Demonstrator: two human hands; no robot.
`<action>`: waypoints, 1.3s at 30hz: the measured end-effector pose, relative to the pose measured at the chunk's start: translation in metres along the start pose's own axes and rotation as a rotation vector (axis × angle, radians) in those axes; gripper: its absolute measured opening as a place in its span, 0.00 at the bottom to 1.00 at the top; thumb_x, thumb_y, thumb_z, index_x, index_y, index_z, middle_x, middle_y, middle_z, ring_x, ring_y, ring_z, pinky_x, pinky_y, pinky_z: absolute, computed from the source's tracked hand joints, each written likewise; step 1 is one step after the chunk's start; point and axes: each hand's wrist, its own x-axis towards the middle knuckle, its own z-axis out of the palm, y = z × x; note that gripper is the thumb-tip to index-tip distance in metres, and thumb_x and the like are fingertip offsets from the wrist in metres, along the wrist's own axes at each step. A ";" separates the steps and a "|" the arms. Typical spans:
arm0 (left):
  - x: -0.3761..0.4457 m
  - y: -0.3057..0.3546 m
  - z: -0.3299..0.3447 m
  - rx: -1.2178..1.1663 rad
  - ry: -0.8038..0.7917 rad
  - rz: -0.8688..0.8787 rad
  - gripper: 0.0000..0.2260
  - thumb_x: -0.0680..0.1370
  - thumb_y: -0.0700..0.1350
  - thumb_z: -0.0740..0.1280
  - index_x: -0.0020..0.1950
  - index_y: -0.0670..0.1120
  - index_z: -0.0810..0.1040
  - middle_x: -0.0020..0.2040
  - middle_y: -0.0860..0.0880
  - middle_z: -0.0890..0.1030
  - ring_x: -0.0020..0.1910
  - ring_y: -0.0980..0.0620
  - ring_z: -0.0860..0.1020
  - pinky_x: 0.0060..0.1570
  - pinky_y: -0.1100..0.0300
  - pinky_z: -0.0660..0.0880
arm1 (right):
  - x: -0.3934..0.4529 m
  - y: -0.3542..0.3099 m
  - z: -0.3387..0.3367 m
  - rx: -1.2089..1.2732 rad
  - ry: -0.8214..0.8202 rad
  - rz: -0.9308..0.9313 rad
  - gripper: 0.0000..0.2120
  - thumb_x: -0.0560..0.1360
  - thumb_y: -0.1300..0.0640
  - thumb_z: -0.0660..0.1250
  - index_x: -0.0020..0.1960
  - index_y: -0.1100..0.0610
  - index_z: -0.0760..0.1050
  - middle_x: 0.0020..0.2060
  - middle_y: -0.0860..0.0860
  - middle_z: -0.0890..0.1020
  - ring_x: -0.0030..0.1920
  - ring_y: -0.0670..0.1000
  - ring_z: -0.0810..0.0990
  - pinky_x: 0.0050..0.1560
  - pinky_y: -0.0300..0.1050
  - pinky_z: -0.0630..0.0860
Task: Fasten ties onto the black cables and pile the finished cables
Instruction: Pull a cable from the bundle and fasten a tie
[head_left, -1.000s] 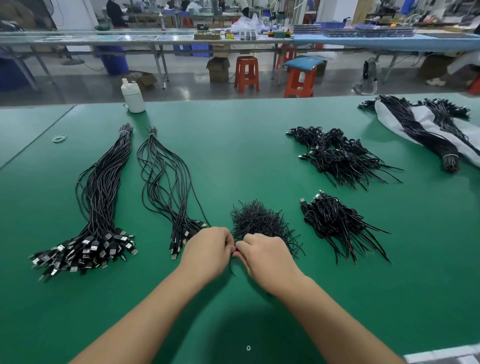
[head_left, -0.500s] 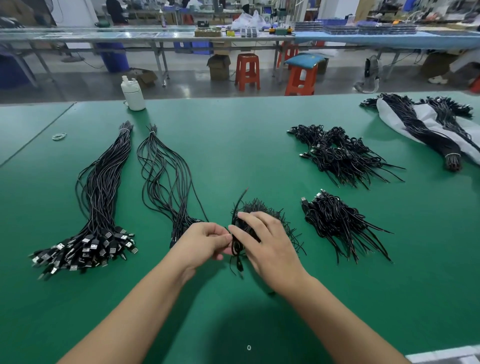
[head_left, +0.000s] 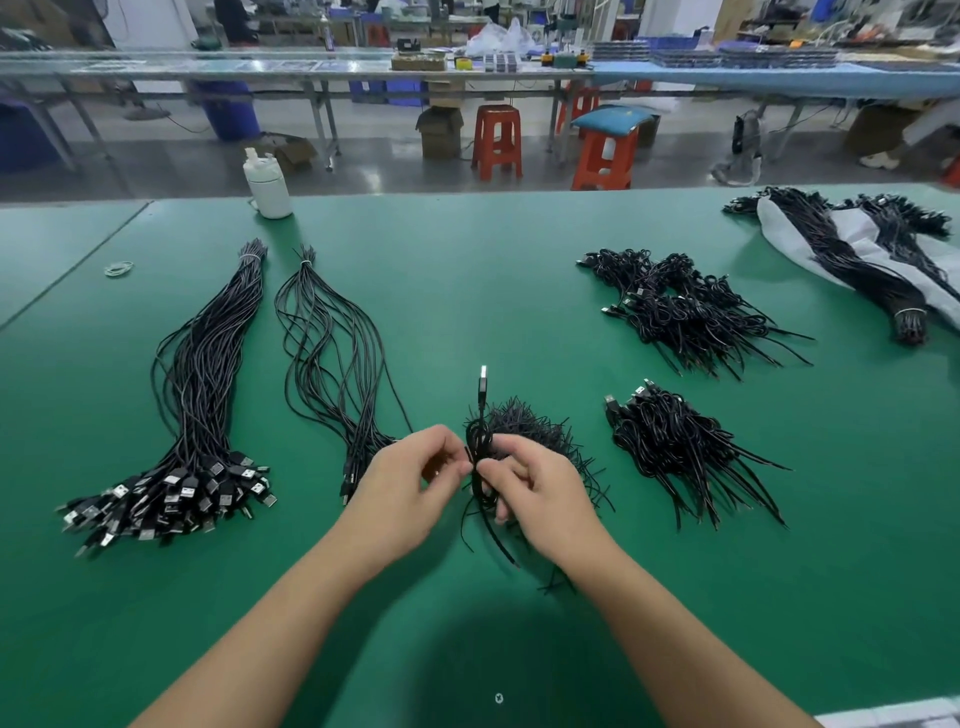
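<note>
A coiled black cable (head_left: 479, 457) stands upright between my hands, its USB plug pointing up. My right hand (head_left: 540, 493) grips the coil around its middle. My left hand (head_left: 410, 483) pinches a thin tie end against the coil's left side. Behind the coil lies a heap of loose black ties (head_left: 530, 426). To the right are two piles of tied cables, a near pile (head_left: 670, 441) and a far pile (head_left: 685, 312). On the left lie a thick bundle of straight cables (head_left: 202, 395) and a thinner bundle (head_left: 332, 353).
A white bottle (head_left: 267, 184) stands at the green table's far edge. A rubber band (head_left: 118, 268) lies at the far left. More cables on a white sheet (head_left: 862, 244) fill the far right corner. Stools and benches stand beyond the table.
Both hands rose from the table with a coiled cable. The cable now stands upright with its plug up, and my left fingers have come to its side.
</note>
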 end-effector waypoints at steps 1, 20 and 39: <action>-0.001 0.002 0.001 0.014 0.035 0.028 0.08 0.78 0.42 0.69 0.43 0.54 0.75 0.37 0.56 0.78 0.38 0.56 0.75 0.40 0.69 0.69 | 0.000 -0.001 0.001 0.084 -0.011 0.037 0.10 0.79 0.58 0.67 0.60 0.50 0.75 0.28 0.47 0.79 0.27 0.47 0.76 0.36 0.40 0.76; 0.002 0.000 0.004 -0.159 0.020 -0.080 0.08 0.76 0.42 0.71 0.41 0.54 0.77 0.34 0.59 0.77 0.32 0.61 0.72 0.36 0.71 0.68 | 0.004 -0.003 -0.007 0.295 -0.077 0.011 0.09 0.75 0.64 0.72 0.51 0.53 0.85 0.43 0.55 0.83 0.29 0.49 0.75 0.35 0.41 0.75; -0.004 0.011 0.010 0.025 0.084 0.103 0.08 0.78 0.40 0.68 0.44 0.52 0.73 0.37 0.57 0.76 0.38 0.59 0.74 0.38 0.71 0.68 | 0.002 -0.009 -0.008 0.267 -0.108 0.025 0.11 0.81 0.67 0.61 0.58 0.58 0.79 0.45 0.66 0.82 0.41 0.53 0.82 0.47 0.44 0.81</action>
